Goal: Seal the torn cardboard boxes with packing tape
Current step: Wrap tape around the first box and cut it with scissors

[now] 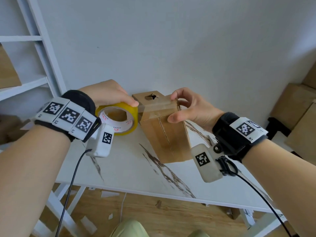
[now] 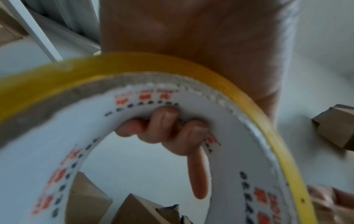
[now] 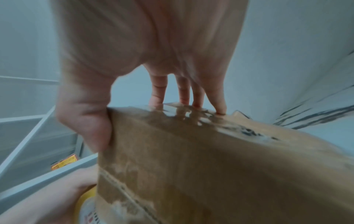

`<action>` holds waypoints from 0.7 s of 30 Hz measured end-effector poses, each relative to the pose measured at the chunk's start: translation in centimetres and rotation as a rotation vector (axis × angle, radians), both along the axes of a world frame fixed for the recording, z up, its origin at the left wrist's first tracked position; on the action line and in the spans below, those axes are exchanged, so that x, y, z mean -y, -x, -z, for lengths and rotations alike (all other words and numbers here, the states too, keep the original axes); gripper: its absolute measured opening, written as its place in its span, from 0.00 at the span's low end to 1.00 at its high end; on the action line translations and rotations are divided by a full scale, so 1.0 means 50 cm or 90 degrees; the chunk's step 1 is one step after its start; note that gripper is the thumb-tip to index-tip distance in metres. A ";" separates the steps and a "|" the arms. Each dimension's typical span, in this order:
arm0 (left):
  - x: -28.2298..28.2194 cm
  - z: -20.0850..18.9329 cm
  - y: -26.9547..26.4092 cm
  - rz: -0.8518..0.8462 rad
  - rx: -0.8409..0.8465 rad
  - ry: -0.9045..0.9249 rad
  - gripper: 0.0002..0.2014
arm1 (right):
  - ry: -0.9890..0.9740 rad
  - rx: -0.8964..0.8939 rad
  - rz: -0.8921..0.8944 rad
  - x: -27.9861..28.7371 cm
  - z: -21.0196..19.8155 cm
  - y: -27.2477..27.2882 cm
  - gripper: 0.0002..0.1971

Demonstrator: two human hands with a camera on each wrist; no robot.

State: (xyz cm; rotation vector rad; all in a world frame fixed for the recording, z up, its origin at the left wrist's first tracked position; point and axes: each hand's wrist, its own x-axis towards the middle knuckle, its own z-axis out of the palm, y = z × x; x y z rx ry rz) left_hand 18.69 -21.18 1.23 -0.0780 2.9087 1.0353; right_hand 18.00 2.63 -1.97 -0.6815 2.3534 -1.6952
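Left hand (image 1: 109,93) is gripping the tape roll (image 1: 119,118); right hand (image 1: 191,108) is pinching the taped top of the box (image 1: 164,134) on the table (image 1: 130,170).

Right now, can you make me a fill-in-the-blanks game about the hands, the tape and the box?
1. The left hand grips a roll of tape whose rim is coloured ____.
2. The right hand pinches the top of the ____.
3. A strip of tape runs from the roll across the box near a torn ____ in its top.
4. The box stands on a white ____ with dark streaks.

Missing words: yellow; box; hole; table
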 end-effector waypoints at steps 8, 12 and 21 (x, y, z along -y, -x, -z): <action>-0.053 0.019 0.007 0.068 0.022 0.008 0.12 | 0.002 0.041 -0.023 -0.055 0.011 0.017 0.43; -0.086 0.025 0.015 0.095 0.025 0.009 0.15 | -0.053 0.058 -0.023 -0.089 0.009 0.020 0.50; -0.144 0.040 0.035 0.146 0.027 0.022 0.20 | -0.258 0.054 0.017 -0.145 -0.004 0.013 0.57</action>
